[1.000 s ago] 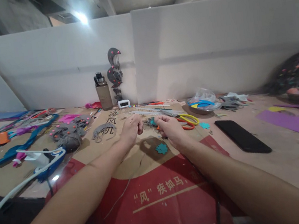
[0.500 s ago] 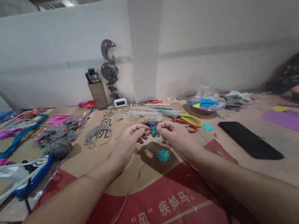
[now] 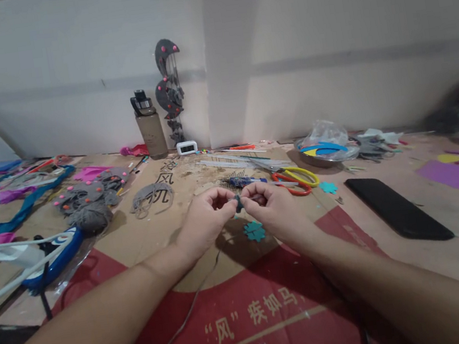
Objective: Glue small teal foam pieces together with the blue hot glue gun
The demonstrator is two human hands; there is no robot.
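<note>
Between my fingertips is a small dark teal piece (image 3: 239, 203), mostly covered, so its full shape is hidden. My left hand (image 3: 210, 216) pinches its left side with thumb and forefinger. On the other side my right hand (image 3: 272, 210) pinches it the same way, close to the left fingertips. Just below, a teal flower-shaped cutout (image 3: 254, 231) lies flat on the cardboard (image 3: 276, 314). A thin grey cord (image 3: 193, 304) trails over the cardboard under my hands. Another teal cutout (image 3: 328, 187) rests right of the scissors (image 3: 299, 179), which have yellow and red handles.
A black phone (image 3: 399, 209) lies at the right. Behind stand a bottle (image 3: 149, 129), a small white clock (image 3: 187, 148) and a dish (image 3: 325, 152) with a plastic bag. Grey yarn (image 3: 91, 215) and a blue-white power strip (image 3: 56, 267) sit at the left.
My view has tipped downward a little. Both hands have drawn closer together around the teal piece, of which less shows. A dark blue item behind the fingers is now in plainer sight.
</note>
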